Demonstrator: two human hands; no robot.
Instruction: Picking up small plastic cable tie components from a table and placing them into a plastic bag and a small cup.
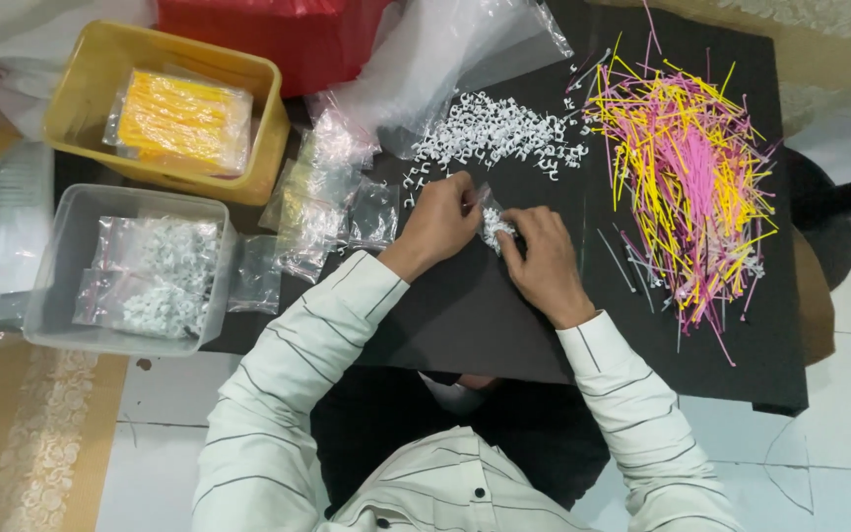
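Black table (465, 315) sits under both hands. The left hand (440, 222) and right hand (544, 261) pinch a small clear bag (492, 225) of white clips between them. Behind lies a white clip pile (494, 133), with pink and yellow ties (687, 167) beside it.

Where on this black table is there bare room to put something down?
Bare black table lies between the forearms, below the left hand and right hand holding a small clear bag. A strip is free right of the coloured sticks. Crowded: white clips pile, empty bags, grey bin, yellow bin.
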